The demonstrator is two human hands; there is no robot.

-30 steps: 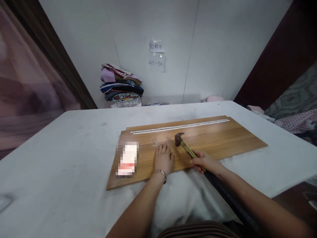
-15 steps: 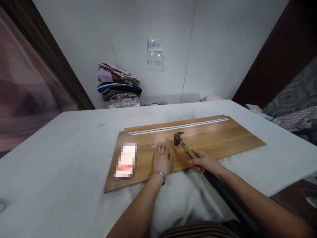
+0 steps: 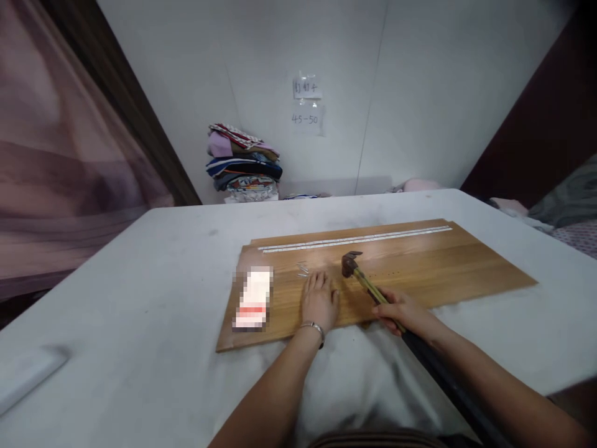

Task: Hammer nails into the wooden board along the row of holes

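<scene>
A long wooden board (image 3: 443, 264) lies on the white table (image 3: 140, 298). My left hand (image 3: 319, 302) rests flat on the board, fingers stretched out, just below several loose nails (image 3: 303, 269). My right hand (image 3: 402, 311) is closed round the handle of a claw hammer (image 3: 361, 277), whose dark head rests on the board to the right of my left hand. A row of small dark dots (image 3: 385, 275) marks the board beyond the hammer head. A white strip (image 3: 354, 239) runs along the board's far edge.
A blurred white and red packet (image 3: 253, 298) lies on the board's left end. Folded clothes (image 3: 243, 163) are stacked against the white wall behind the table. A white object (image 3: 25, 373) sits at the table's near left edge. Bedding shows at the right.
The view has shifted, so everything sits a little further right in frame. Both hands, the hammer and the board keep the same places relative to each other.
</scene>
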